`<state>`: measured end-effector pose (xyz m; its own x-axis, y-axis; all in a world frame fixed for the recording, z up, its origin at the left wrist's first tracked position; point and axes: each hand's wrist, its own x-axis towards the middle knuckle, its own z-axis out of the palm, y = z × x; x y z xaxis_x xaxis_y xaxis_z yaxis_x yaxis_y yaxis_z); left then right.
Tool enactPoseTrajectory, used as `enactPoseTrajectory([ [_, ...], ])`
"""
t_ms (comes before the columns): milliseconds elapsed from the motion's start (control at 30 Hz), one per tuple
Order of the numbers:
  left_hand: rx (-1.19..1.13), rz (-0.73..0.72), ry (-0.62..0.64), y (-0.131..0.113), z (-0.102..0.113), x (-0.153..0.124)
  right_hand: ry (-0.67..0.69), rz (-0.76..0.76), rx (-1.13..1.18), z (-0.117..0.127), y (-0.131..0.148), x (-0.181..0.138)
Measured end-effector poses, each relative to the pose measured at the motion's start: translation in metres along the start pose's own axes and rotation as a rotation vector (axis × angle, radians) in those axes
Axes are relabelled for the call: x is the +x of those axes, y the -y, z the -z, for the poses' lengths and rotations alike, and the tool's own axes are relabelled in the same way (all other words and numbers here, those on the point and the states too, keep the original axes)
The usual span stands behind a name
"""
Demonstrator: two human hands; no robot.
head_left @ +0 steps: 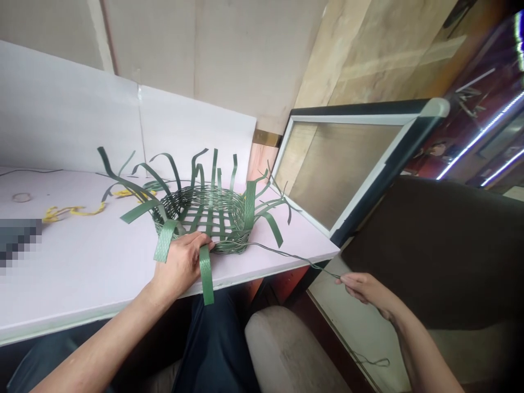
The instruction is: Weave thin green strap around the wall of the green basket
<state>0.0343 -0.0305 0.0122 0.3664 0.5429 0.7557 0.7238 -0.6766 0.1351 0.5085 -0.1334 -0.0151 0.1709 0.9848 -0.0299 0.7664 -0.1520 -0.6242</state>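
A half-woven green basket [241, 218] sits on the pale tabletop, its flat strap stakes bending outward all round and its base an open lattice. My left hand [182, 262] grips the basket's near rim, fingers closed over the woven wall beside a hanging green strap [207, 278]. From that rim a thin green cord [282, 252] runs to the right, past the table edge. Out over the floor, my right hand [366, 289] pinches the cord and holds it nearly straight. Its loose end dangles below, with a small loop [380, 362] near the floor.
Yellow cord pieces [73, 211] and a small ring [21, 197] lie on the table [102, 273] at left. A dark-framed panel [364, 112] leans at the table's right end. A dark seat [442, 251] stands beyond, and a beige cushioned piece [286, 349] is beside my legs.
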Motion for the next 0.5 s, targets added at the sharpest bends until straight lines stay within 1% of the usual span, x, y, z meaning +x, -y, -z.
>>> enactPoseTrajectory([
  [67, -0.028, 0.018, 0.015, -0.001, -0.001, -0.001, -0.194, 0.115, -0.204, -0.011, 0.007, 0.012],
  [100, -0.043, 0.033, 0.029, -0.002, -0.001, -0.002, -0.319, 0.197, -0.288, -0.02, 0.018, 0.018],
  [133, -0.057, 0.054, 0.046, -0.002, -0.002, -0.003, -0.437, 0.286, -0.345, -0.03, 0.034, 0.024],
  [167, -0.071, 0.078, 0.067, -0.003, -0.003, -0.004, -0.528, 0.379, -0.375, -0.042, 0.054, 0.027],
  [200, -0.088, 0.096, 0.086, -0.003, -0.004, -0.005, -0.583, 0.476, -0.38, -0.056, 0.076, 0.029],
  [233, -0.103, 0.111, 0.095, -0.002, -0.005, -0.006, -0.596, 0.577, -0.382, -0.071, 0.099, 0.028],
  [300, -0.121, 0.126, 0.109, -0.001, -0.007, -0.008, -0.58, 0.788, -0.383, -0.101, 0.145, 0.023],
  [333, -0.123, 0.128, 0.114, -0.001, -0.008, -0.008, -0.584, 0.851, -0.376, -0.115, 0.166, 0.019],
  [400, -0.115, 0.13, 0.122, 0.0, -0.009, -0.009, -0.6, 0.928, -0.375, -0.138, 0.2, 0.015],
  [500, -0.092, 0.131, 0.123, -0.001, -0.01, -0.01, -0.661, 0.942, -0.408, -0.159, 0.231, 0.019],
])
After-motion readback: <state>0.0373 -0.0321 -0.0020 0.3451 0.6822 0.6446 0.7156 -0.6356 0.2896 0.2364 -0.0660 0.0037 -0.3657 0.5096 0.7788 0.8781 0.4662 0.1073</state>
